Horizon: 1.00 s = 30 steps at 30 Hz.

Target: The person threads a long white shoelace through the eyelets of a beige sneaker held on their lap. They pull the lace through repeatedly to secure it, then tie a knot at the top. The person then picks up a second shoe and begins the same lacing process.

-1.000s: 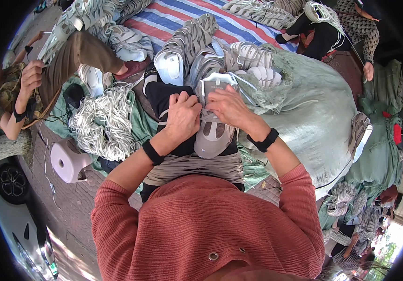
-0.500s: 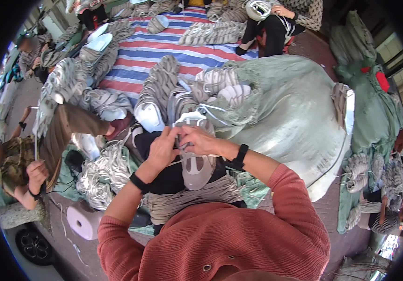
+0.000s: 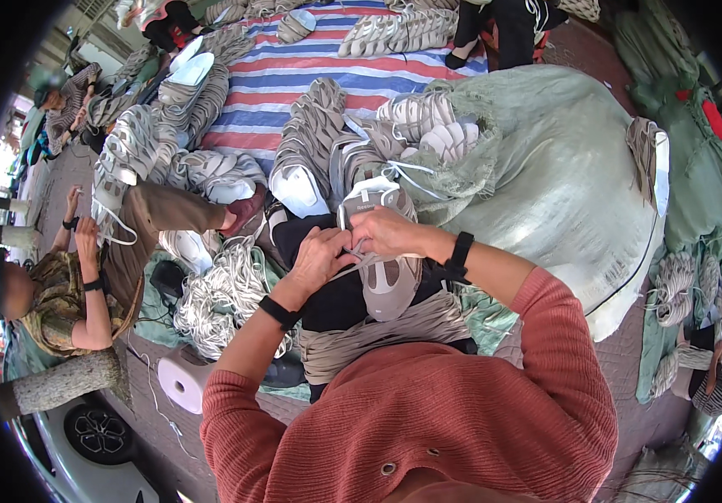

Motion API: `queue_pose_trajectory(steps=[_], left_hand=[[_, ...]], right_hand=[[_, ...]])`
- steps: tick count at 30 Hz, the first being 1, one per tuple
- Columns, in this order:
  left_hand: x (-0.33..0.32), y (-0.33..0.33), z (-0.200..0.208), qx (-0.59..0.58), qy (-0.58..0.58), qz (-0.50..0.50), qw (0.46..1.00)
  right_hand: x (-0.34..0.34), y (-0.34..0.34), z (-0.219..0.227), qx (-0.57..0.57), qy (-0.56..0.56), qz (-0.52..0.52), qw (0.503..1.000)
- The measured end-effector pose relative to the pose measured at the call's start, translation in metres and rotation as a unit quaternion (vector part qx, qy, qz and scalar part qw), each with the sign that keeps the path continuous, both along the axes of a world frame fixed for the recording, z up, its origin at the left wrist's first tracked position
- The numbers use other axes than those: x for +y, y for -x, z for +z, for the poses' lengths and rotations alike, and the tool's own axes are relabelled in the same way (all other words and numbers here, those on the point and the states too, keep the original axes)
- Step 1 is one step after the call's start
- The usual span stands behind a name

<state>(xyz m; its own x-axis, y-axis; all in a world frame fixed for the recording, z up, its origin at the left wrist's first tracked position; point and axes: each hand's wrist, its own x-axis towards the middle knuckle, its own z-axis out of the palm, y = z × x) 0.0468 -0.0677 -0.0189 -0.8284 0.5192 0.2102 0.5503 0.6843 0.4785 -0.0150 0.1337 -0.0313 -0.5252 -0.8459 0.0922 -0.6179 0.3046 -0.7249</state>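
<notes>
A grey shoe upper lies on my lap, toe toward me. My left hand and my right hand meet over its lacing area, fingers pinched on the shoe and a thin white lace. Both wrists wear black bands. A bundle of pale laces lies across my thighs below the shoe. More grey shoe uppers stand stacked just beyond my hands.
A large pale green sack bulges at the right. A striped tarp carries rows of shoe uppers. A seated person works at the left beside a heap of white laces. A white roll stands on the ground.
The view has tilted and shifted, so the scene sits lower right in the picture. My hands stay together on the shoe's lacing, my right hand now nearer its tongue.
</notes>
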Motion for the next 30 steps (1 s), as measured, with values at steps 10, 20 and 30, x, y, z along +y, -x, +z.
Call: queue_pose_trajectory(steps=[10,20,30], left_hand=[[-0.004,0.012,0.01,-0.078,0.003,-0.026,0.997],[0.003,0.015,0.012,-0.014,0.007,-0.045,0.999],[0.001,0.014,0.03,-0.135,-0.126,0.065,0.981]], right_hand=[[0.001,0.01,0.004,-0.009,0.003,0.01,1.0],[0.009,0.034,0.004,-0.152,0.03,0.042,0.987],[0.215,0.144,0.087,-0.424,0.563,-0.357,0.614]])
